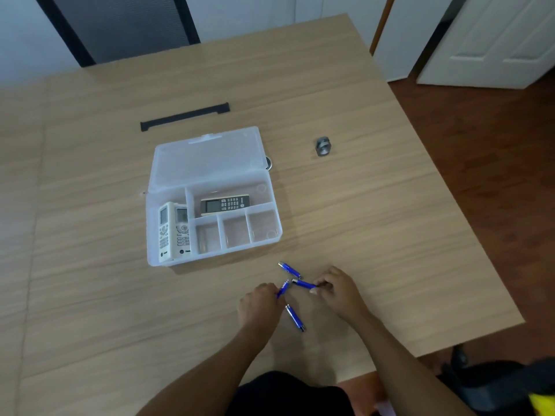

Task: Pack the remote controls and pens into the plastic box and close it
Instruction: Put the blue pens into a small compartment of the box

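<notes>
Pens being gathered near the open box [271, 219]
One pen is pinched in the left hand [260, 304], another [304, 284] in the right hand [339, 291]; two lie loose between; the remotes [174, 231] are already packed, so a carry to the empty small compartments seems called for

Clear table [375, 235] btwn pens [292, 318], box [210, 259]

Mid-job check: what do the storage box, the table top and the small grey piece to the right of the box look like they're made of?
Storage box: translucent frosted plastic; the table grain shows faintly through its walls and open lid. Table top: light wood-grain surface, matte, probably laminate rather than solid wood. Small grey piece: looks metallic, with a dull silvery sheen, but it is too small to be sure.
</notes>
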